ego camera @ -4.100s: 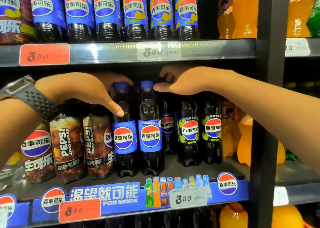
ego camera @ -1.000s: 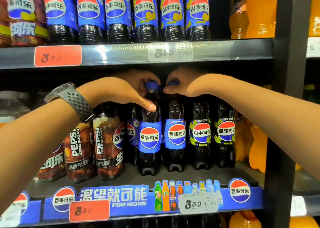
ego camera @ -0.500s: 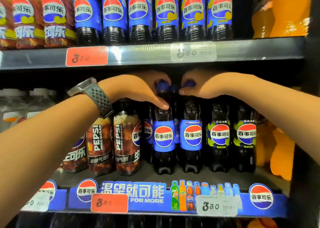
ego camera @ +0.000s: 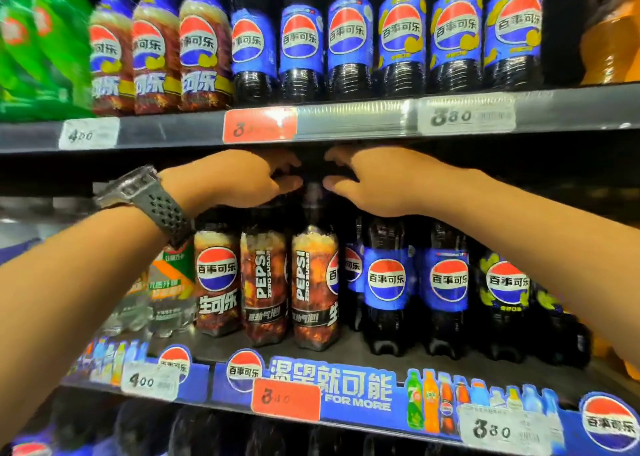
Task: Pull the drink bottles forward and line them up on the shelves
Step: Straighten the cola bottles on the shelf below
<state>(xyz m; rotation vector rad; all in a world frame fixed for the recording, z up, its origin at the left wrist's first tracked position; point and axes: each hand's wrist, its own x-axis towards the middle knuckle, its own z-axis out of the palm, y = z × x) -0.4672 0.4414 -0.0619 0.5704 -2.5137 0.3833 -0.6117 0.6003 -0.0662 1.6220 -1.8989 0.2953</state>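
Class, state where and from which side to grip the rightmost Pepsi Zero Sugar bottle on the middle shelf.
Probably the narrow neck of the bottle, from the front: it stands upright, neighbours crowd its body on both sides, and the upper shelf sits close overhead.

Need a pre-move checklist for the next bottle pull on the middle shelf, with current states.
1. Grip of left hand on any bottle: cannot tell, fingertips in shadow.
2. Grip of right hand: cannot tell, same.
3. The brown-labelled zero-sugar Pepsi plastic bottles upright: ok.
4. The blue-labelled Pepsi plastic bottles upright: ok.
5. Blue row aligned: not ok, one set-back blue-labelled bottle stands behind the front.
6. Bare dark shelf deck ahead of the bottles: ok.
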